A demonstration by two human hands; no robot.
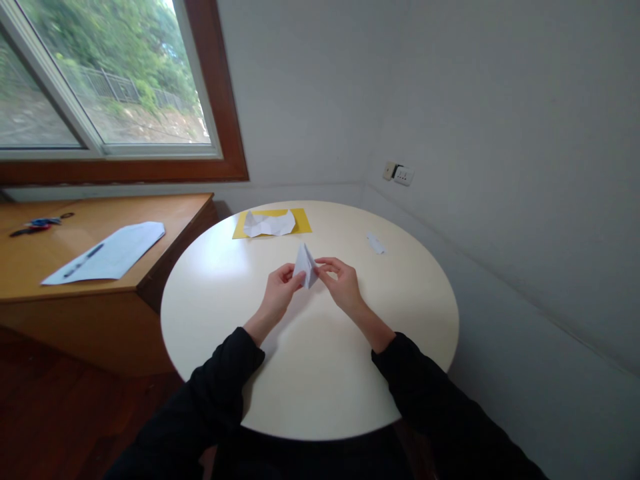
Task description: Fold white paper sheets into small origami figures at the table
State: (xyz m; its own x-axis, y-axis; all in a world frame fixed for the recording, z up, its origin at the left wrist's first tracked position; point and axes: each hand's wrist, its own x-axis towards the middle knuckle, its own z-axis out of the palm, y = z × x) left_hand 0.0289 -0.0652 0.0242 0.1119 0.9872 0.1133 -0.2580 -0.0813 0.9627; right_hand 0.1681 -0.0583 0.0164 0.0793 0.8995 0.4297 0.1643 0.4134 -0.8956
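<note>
A small piece of folded white paper (305, 264), pointed at the top, is held up just above the round white table (320, 373). My left hand (279, 291) is closed on its left side, the thumb pressed on the front face. On the right side, my right hand (343, 283) pinches the paper's edge between thumb and fingers. The folds stand slightly apart near the right fingertips. Some of the fingers are hidden behind the paper.
Toward the back of the table, a crumpled white sheet (270, 224) lies on a yellow sheet (304, 220). A small white paper strip (375, 243) lies at the right. On the wooden desk (190, 217) are white papers (133, 247), a pen (84, 260) and dark and blue items (43, 224).
</note>
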